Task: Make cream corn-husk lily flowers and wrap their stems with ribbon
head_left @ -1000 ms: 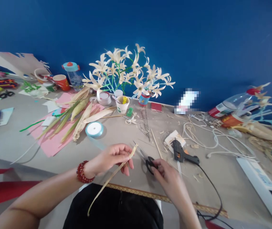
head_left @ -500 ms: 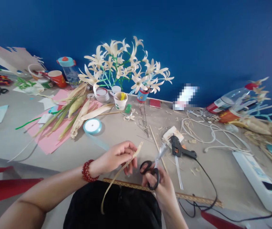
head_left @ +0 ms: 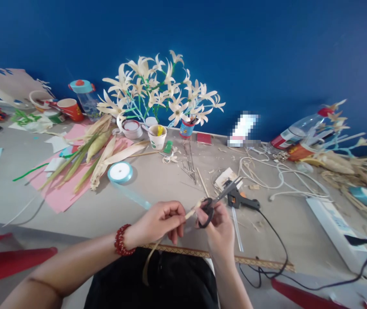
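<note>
Between the thumb and fingers of my left hand (head_left: pixel 162 219) is a narrow strip of dried corn husk (head_left: pixel 190 213), its long tail hanging toward my lap. My right hand (head_left: pixel 219 231) has black-handled scissors (head_left: pixel 219 197) hooked on its fingers, with the blades pointing away to the upper right. My right thumb and fingers are close to the strip's upper end and seem to touch it. Just beyond the scissors lies a black glue gun (head_left: pixel 246 201) with a clear glue stick (head_left: pixel 237 229) behind it.
Husk flowers (head_left: pixel 154 86) stand at the back by a paper cup (head_left: pixel 157 139). Left of my hands are a blue ribbon roll (head_left: pixel 120 171) and corn husks (head_left: pixel 98 148) on pink paper (head_left: pixel 56 197). A white cable (head_left: pixel 275 184) and a power strip (head_left: pixel 331 234) lie right.
My hands have come closer together, and my right hand has brought its fingers up to the strip's end. The scissors have swung to point further right. The view has shifted slightly.
</note>
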The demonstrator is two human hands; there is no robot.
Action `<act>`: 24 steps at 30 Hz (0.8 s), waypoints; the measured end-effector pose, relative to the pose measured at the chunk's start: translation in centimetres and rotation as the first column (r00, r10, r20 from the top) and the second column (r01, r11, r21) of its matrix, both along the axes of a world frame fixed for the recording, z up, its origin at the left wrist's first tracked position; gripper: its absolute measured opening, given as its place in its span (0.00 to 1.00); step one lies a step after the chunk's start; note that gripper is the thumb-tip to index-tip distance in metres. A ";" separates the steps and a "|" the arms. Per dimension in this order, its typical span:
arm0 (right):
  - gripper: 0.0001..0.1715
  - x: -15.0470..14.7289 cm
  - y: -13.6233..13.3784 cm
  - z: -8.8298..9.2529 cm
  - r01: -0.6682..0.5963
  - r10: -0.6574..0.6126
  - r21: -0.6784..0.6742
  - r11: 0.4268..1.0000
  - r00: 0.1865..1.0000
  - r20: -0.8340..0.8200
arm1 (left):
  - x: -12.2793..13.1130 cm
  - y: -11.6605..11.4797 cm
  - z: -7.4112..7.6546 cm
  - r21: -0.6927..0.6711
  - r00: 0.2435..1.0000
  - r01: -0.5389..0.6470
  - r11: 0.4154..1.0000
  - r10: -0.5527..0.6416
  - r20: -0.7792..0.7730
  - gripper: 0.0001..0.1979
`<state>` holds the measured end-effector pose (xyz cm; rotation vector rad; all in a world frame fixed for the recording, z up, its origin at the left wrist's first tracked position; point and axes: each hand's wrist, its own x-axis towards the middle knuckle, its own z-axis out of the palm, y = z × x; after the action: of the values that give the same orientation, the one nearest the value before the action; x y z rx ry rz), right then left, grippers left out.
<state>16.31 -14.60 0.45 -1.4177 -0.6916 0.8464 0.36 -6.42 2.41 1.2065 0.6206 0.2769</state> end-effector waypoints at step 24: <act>0.24 -0.5 -6.4 -3.5 -0.392 0.388 -0.030 0.919 0.917 -0.095 | 2.0 -0.7 0.8 0.266 0.991 -0.076 0.961 0.043 0.127 0.06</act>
<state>15.77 -20.97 -3.10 -1.2946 -0.9093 1.2372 2.38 -7.15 3.22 1.4234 0.5255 0.4948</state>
